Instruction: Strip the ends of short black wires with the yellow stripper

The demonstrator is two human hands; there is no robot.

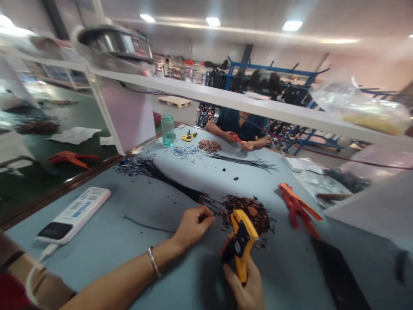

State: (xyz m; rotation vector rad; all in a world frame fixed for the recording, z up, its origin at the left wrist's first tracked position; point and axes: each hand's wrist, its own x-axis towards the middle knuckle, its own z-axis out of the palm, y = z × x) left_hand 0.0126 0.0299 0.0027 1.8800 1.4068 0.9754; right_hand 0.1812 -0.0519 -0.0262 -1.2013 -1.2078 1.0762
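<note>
My left hand (193, 226) is closed in a pinch on a thin black wire (148, 226). The wire's tail runs out leftward under the wrist across the table, and a short tip shows at my fingertips. In my right hand (247, 282) is a yellow and black wire stripper (242, 241), its head pointing up and away from me. Just beyond the tool lies a heap of black and copper-coloured wire scraps (248, 211). A long bundle of black wires (174, 183) stretches from near my left hand to the far left, with blue bits at its far end.
A white power bank (75, 215) with a cable lies left. Red-orange pliers (298, 206) and a dark flat object (342, 273) are at right. Across the table (129, 258), a co-worker (241, 129) holds a red tool near a second wire bundle (241, 160). A shelf (206, 92) spans above.
</note>
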